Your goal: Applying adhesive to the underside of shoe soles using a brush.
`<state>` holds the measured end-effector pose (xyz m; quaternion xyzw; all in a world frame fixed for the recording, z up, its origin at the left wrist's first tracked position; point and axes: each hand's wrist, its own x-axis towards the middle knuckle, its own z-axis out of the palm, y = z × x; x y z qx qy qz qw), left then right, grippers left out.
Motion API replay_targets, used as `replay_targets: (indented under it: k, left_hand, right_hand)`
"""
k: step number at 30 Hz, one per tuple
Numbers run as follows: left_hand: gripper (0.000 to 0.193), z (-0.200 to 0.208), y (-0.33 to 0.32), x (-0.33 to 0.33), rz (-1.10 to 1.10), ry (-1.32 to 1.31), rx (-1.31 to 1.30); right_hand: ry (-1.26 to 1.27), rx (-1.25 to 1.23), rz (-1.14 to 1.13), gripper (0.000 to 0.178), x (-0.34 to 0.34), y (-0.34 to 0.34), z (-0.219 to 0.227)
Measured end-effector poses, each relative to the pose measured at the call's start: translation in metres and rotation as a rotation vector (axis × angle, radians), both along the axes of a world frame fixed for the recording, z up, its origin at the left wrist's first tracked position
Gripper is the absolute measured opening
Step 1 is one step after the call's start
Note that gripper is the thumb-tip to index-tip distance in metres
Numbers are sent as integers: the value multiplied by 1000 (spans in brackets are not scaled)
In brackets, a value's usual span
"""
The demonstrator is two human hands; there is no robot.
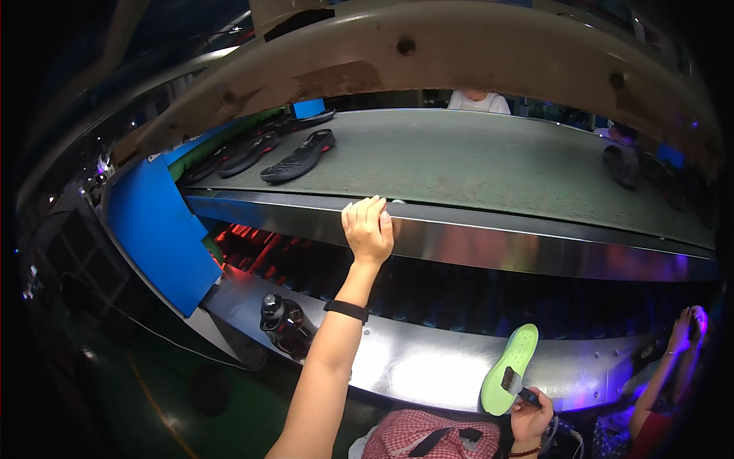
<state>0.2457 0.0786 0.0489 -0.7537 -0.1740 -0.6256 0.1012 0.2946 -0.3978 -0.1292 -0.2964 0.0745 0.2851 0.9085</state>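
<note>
My left hand (368, 229) reaches up to the metal edge (459, 229) of the conveyor, its fingers together and curled over the rim. Whatever lies under its palm is hidden. Low on the right, my right hand (532, 419) is closed round the dark handle of a brush (527, 394). The dark bristles rest on the upper face of a lime-green shoe sole (514, 356). That sole lies slantwise on the shiny metal ledge (420, 371) in front of me.
Several black soles (302, 158) lie at the left of the green belt (428, 153); others are at far right. A dark bottle (287, 325) stands on the ledge near a blue panel (157, 229). An overhead beam (474, 46) crosses above. Another person's hands (683, 333) are at right.
</note>
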Motion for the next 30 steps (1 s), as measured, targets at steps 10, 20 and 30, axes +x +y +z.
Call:
replay_targets:
  k: [10, 20, 30]
  left_hand:
    - [33, -6, 10, 3, 31, -15, 137]
    - [33, -3, 8, 3, 37, 6, 142]
    - [33, -3, 11, 4, 25, -17, 167]
  right_hand:
    - [12, 29, 39, 30, -4, -2, -4]
    - [67, 7, 31, 31, -8, 0, -12]
    - [57, -6, -6, 31, -13, -4, -6]
